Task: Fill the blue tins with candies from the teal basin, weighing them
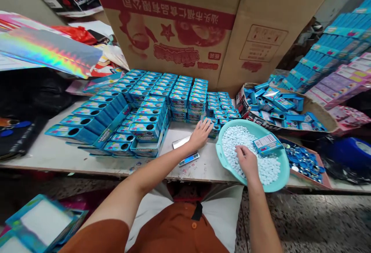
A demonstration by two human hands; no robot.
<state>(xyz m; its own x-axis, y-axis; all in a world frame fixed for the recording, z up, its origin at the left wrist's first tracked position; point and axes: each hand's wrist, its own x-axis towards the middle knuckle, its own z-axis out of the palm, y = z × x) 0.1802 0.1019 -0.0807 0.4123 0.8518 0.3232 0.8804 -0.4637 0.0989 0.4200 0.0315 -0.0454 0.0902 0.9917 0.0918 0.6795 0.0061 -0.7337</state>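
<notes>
Holding its fingers curled at the white pellets, the person's right hand is inside the turquoise basin; whether it pinches any pellets cannot be told. A blue box lies tilted on the pellets just right of that hand. The left hand reaches out palm down, fingers loosely extended, near the closest of the small boxes; contact with them is unclear. Beneath the left wrist, a scale sits on the bench, partly hidden by the forearm. Left of the left hand stand rows of blue boxes with round holes. Beyond the right hand, an open carton holds loose blue boxes, and right of the basin are blue caps in a shallow tray.
</notes>
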